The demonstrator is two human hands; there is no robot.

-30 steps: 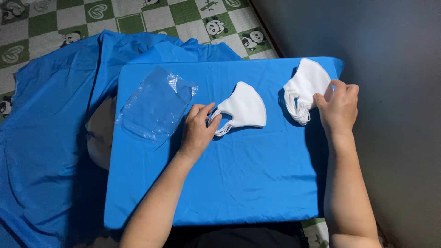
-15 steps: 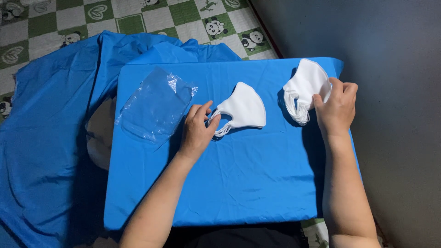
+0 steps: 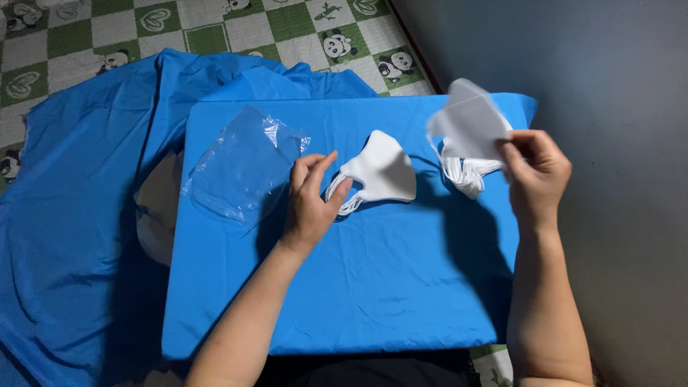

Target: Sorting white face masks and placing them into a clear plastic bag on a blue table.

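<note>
pinching a raised white mask [image 3: 467, 120], right hand [image 3: 536, 175], nose tip up.

Two hands: left [image 3: 309, 204], right [image 3: 534, 175]. One lifted mask [image 3: 467, 122], one flat mask [image 3: 381, 172], one stack [image 3: 466, 172]. One clear bag [image 3: 244, 168].

Both bare forearms reach up from the bottom edge of the view. The left hand [image 3: 309, 204] lies low with its palm turned inward, fingers loosely spread and slightly curled, thumb stretched out to the right. The right hand [image 3: 536, 175] is raised higher, wrist bent, with thumb and fingertips pinched together at its upper left. The two hands are well apart, left forearm angled diagonally, right forearm nearly upright.
</note>
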